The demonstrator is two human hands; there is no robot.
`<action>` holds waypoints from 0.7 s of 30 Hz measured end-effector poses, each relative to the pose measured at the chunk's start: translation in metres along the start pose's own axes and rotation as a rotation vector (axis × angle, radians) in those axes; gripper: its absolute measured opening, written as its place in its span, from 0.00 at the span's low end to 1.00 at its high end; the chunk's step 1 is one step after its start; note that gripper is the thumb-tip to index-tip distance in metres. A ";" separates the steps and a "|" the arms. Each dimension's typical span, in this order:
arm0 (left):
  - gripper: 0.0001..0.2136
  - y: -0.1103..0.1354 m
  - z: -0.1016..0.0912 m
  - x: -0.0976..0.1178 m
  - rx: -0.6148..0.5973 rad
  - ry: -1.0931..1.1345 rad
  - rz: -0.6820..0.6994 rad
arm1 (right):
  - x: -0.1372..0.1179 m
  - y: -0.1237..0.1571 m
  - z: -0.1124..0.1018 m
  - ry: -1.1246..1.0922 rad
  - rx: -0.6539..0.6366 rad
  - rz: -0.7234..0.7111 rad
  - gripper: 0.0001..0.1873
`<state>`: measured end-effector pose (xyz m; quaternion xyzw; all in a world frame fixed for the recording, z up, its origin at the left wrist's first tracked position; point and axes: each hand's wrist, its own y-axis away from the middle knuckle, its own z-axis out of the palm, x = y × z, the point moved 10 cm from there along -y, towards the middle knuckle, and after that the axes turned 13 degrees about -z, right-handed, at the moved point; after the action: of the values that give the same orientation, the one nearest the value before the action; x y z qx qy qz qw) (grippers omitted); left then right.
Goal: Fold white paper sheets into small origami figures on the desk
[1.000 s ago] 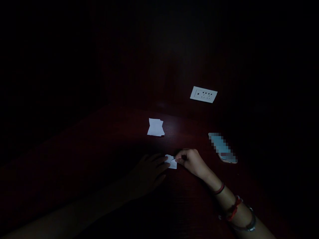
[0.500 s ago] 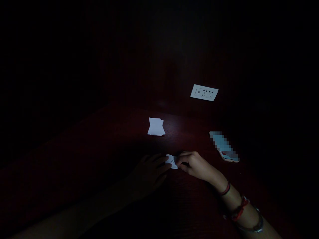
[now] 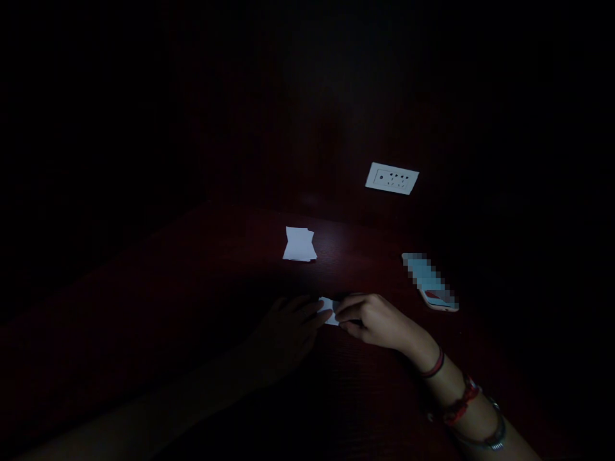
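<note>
A small white piece of folded paper (image 3: 327,314) lies on the dark red table between my hands. My left hand (image 3: 291,333), deep in shadow, has its fingers stretched out, with the fingertips resting on the paper's left part. From the other side, my right hand (image 3: 375,319) grips the paper's right edge with bent fingers, which hide that edge. Farther back, a small stack of white paper (image 3: 300,244) with uneven edges lies flat, apart from both hands.
A phone (image 3: 430,282) with a blurred-out screen lies to the right of my right hand. On the wall behind the table is a white power socket (image 3: 392,178). The table surface (image 3: 336,240) is lit near the paper stack; the surroundings are very dark.
My left fingers have slid slightly over the paper, and my right fingers have moved a little left, closer to them. The paper stack and phone stay put on the table.
</note>
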<state>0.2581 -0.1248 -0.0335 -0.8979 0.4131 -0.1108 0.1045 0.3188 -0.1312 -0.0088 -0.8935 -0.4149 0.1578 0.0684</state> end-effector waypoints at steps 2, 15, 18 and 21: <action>0.19 -0.001 0.000 0.000 -0.002 -0.002 0.002 | 0.000 0.000 -0.001 0.016 -0.001 0.002 0.10; 0.19 -0.002 0.003 0.000 0.007 -0.040 -0.004 | 0.003 0.001 0.005 0.052 -0.045 0.022 0.12; 0.18 -0.002 0.003 -0.001 0.011 -0.029 -0.007 | 0.004 0.003 0.004 0.061 -0.064 0.046 0.13; 0.18 -0.002 0.005 -0.001 0.005 -0.013 -0.007 | 0.006 0.005 0.003 0.086 -0.081 0.072 0.13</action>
<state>0.2602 -0.1222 -0.0379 -0.8998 0.4088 -0.1064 0.1092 0.3250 -0.1299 -0.0139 -0.9158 -0.3852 0.1045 0.0442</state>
